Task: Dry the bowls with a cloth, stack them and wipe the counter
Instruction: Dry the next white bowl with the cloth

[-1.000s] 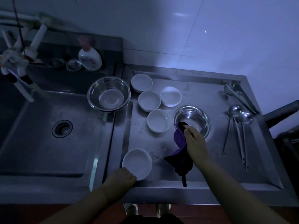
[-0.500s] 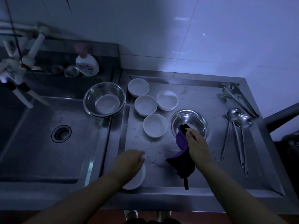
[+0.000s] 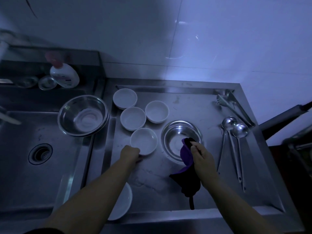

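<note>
Left hand (image 3: 130,153) has moved from the bowl at the worktop's front edge up to the nearest of four white bowls.
Its curled fingers grip that white bowl's (image 3: 143,141) near rim; the bowl looks empty, as does the front-edge bowl (image 3: 121,203) under the forearm. Right hand (image 3: 202,157) pinches the purple cloth (image 3: 185,174), which hangs over the empty steel bowl's (image 3: 179,132) near rim. A larger steel bowl (image 3: 83,115) sits on the sink's (image 3: 30,174) right edge.

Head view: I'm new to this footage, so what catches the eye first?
The left hand grips the near rim of a white bowl mid-counter, while the right hand holds a purple cloth beside the steel bowl. Three more white bowls cluster behind.
</note>
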The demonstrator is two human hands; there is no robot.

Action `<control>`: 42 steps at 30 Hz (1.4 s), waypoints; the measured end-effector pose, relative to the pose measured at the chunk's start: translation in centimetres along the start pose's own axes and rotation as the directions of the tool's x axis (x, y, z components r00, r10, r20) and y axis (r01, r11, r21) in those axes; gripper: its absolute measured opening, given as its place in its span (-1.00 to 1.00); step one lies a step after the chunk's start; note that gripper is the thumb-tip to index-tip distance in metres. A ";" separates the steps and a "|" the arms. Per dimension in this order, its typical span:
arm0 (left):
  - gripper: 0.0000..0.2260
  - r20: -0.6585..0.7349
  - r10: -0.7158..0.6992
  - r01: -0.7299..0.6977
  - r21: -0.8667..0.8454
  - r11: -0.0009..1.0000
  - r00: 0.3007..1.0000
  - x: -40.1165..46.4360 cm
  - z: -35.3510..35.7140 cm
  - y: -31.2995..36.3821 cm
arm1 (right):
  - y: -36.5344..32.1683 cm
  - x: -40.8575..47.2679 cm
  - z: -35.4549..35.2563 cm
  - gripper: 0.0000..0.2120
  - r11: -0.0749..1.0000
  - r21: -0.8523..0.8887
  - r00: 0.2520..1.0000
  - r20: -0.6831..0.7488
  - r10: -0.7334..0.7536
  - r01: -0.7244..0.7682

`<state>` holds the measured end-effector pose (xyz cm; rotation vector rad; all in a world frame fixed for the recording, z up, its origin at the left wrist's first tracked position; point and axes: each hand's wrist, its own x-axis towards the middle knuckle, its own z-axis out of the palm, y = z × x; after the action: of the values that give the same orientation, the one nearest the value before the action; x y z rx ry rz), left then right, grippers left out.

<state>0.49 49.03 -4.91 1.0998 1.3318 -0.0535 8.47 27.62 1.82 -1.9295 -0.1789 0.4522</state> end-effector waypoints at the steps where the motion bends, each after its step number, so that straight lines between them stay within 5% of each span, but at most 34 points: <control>1: -0.73 -0.007 0.004 -0.004 0.027 1.000 1.000 0.1 0.0 0.1 | 0.0 0.1 -0.2 -0.69 1.000 -0.001 1.000 -0.004 -0.001 0.001; 6: -0.77 -0.033 0.230 -0.219 0.202 0.955 0.973 -1.5 -0.4 0.9 | -0.6 0.1 -0.6 -0.69 0.999 -0.021 0.999 0.012 -0.034 0.035; 10: -0.73 0.099 0.356 -0.365 0.094 0.926 0.929 -4.0 -1.0 2.8 | -2.0 0.1 0.1 -0.70 0.997 -0.033 0.997 0.049 -0.064 0.066; 15: -0.65 0.250 0.576 -0.609 0.080 0.789 0.779 -8.9 -2.0 6.3 | -5.2 0.1 1.5 -0.71 0.982 -0.018 0.981 0.058 -0.188 0.189; 22: -0.58 0.315 0.853 -0.871 0.408 0.274 0.416 -14.9 -4.4 10.6 | -9.4 -0.8 0.8 -0.72 0.962 0.023 0.961 0.058 -0.271 0.270; 26: -0.56 0.399 0.900 -0.819 0.567 -0.092 0.174 -17.0 -5.2 12.1 | -10.5 -1.6 -0.3 -0.71 0.956 0.031 0.957 -0.009 -0.291 0.291; 29: -0.52 0.417 0.904 -0.773 0.603 -0.196 0.096 -18.1 -5.5 13.0 | -11.4 -2.1 -1.0 -0.70 0.946 0.006 0.946 -0.045 -0.322 0.323; 32: -0.54 0.324 0.942 -0.799 0.587 -0.129 0.086 -19.1 -5.5 13.8 | -13.2 -2.5 -1.6 -0.76 0.918 0.030 0.915 -0.107 -0.389 0.394; 35: -0.61 0.176 0.959 -0.888 0.443 0.124 0.222 -19.9 -5.4 14.6 | -16.1 -3.0 -1.9 -0.76 0.833 0.031 0.816 -0.224 -0.532 0.552; 38: -0.71 0.150 0.911 -0.911 0.220 0.348 0.384 -20.7 -5.0 15.0 | -19.3 -3.5 -1.7 -0.82 0.623 -0.170 0.572 -0.271 -0.774 0.763; 42: -0.70 0.142 0.852 -0.845 -0.129 0.520 0.503 -22.8 -4.0 15.1 | -21.5 -4.1 -0.9 -0.81 0.213 -0.613 0.274 0.006 -0.962 0.761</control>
<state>-0.56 47.39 22.66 1.5749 0.4801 0.6032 6.89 34.03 22.75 -1.9664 -1.2226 -0.9017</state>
